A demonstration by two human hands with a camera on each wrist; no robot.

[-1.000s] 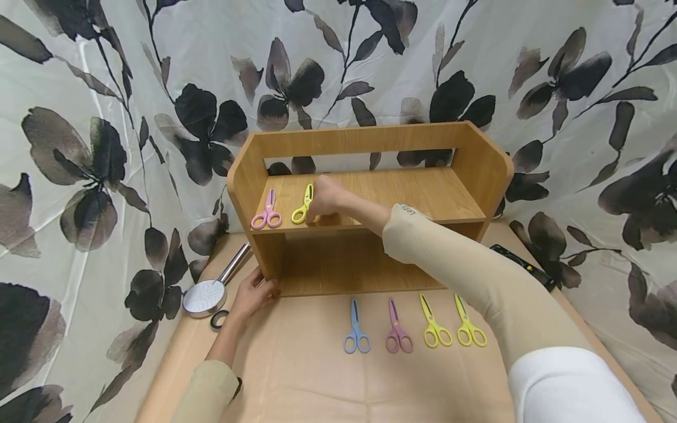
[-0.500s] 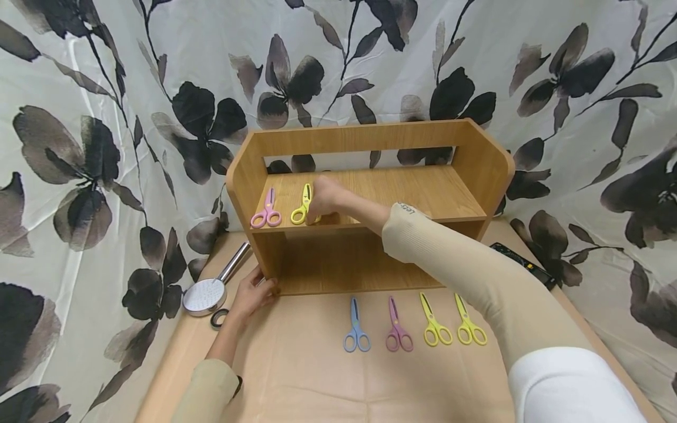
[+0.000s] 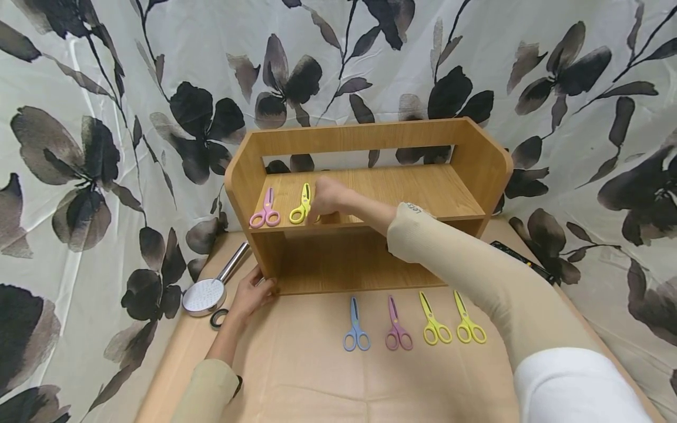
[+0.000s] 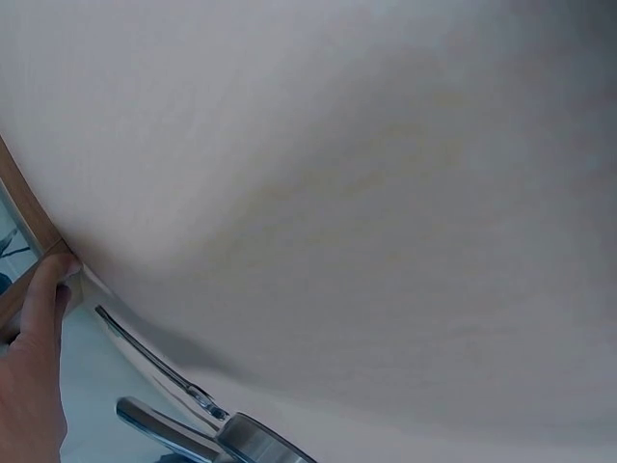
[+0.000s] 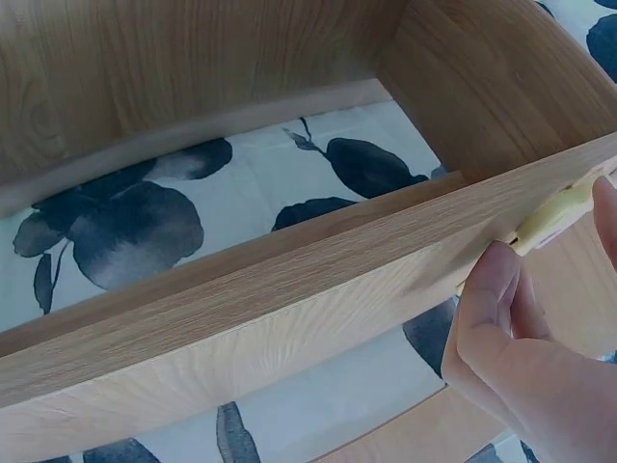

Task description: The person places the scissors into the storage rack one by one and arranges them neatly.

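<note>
My right hand point(image 3: 325, 200) is on the upper board of a small wooden shelf point(image 3: 391, 188), at the handles of yellow scissors point(image 3: 300, 205). In the right wrist view, the thumb and fingers pinch a yellow piece point(image 5: 554, 220) of them at the board's front edge. Pink scissors point(image 3: 266, 210) lie just left of these, blades pointing back. My left hand point(image 3: 254, 296) grips the shelf's lower front left corner; the left wrist view has its fingertips on the wooden edge point(image 4: 34, 217).
On the table before the shelf lie blue scissors point(image 3: 356, 329), purple scissors point(image 3: 396, 329) and two yellow pairs, one being the outer yellow scissors point(image 3: 468, 323). At left are a shower head point(image 3: 205, 295) and a black ring point(image 3: 218, 319). A black object point(image 3: 520, 260) lies at right.
Almost nothing moves. My right hand stays by the yellow scissors on the upper board, its forearm shifting slightly right. The left hand keeps its place at the corner.
</note>
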